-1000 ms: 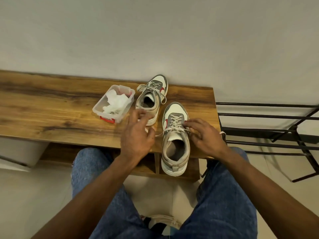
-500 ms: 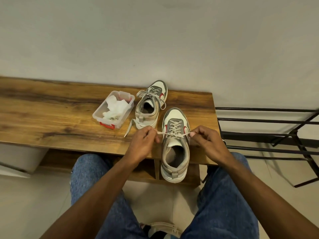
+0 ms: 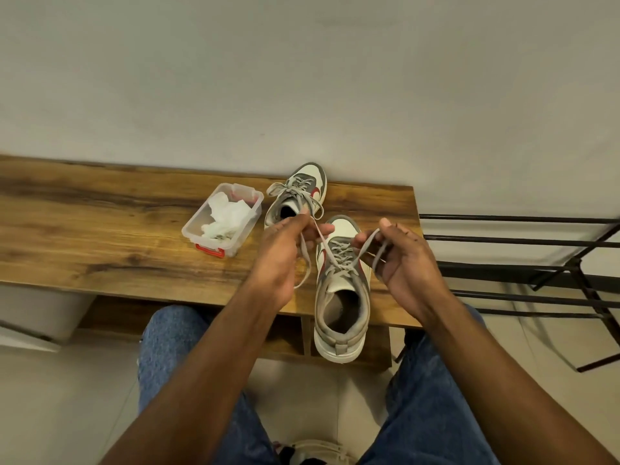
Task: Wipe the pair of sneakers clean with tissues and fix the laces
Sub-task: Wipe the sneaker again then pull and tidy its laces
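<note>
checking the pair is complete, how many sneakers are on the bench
2. Near sneaker at the bench's front edge, heel overhanging, laces held by both hands. Far sneaker behind it, beside the tissue box.

A long wooden bench top (image 3: pixel 100 236) with dark, streaky grain runs along a plain off-white wall (image 3: pixel 302 78). To its right stands a black metal rack of thin horizontal bars (image 3: pixel 523 243) — angled braces cross at its far end. Below lies a pale tiled floor (image 3: pixel 50 397), and blue denim jeans (image 3: pixel 432 397) cover the person's knees.
</note>
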